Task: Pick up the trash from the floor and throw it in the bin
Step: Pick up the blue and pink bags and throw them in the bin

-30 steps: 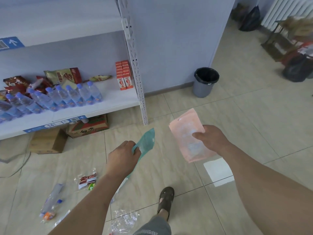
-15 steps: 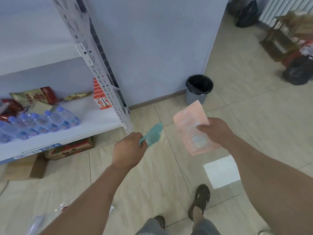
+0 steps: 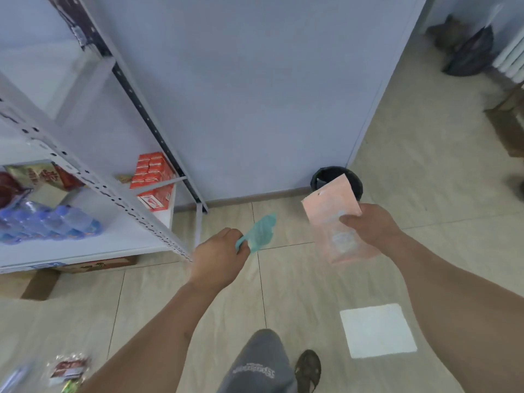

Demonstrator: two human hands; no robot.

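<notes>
While both hands carry light, flat packets toward the dark round plastic bin (image 3: 355, 180) at the foot of the pale wall, the main risk, as I judge it, is a miss. These packets are thin and can flutter or glide sideways if they are released too high or too far away, and then they land on the beige tiled floor (image 3: 297, 293) beside the bin. The bin mouth also looks narrow against the pink packet, so this one could catch on the rim and fall outside.

The right hand (image 3: 368, 225) pinches the flat pink plastic packet (image 3: 331, 222) near its middle, thumb on the front face; the other fingers are behind it and I cannot see them. In this view the top corner of the packet overlaps the bin, but the bin stands farther away on the floor.

The left hand (image 3: 218, 259) has its fingers curled around the lower end of the crumpled teal wrapper (image 3: 262, 231), which sticks up and forward from the fist. It is well apart from the bin.

1 more piece, a clear wrapper with red print (image 3: 68, 370), lies on the floor at lower left, behind both hands.
</notes>
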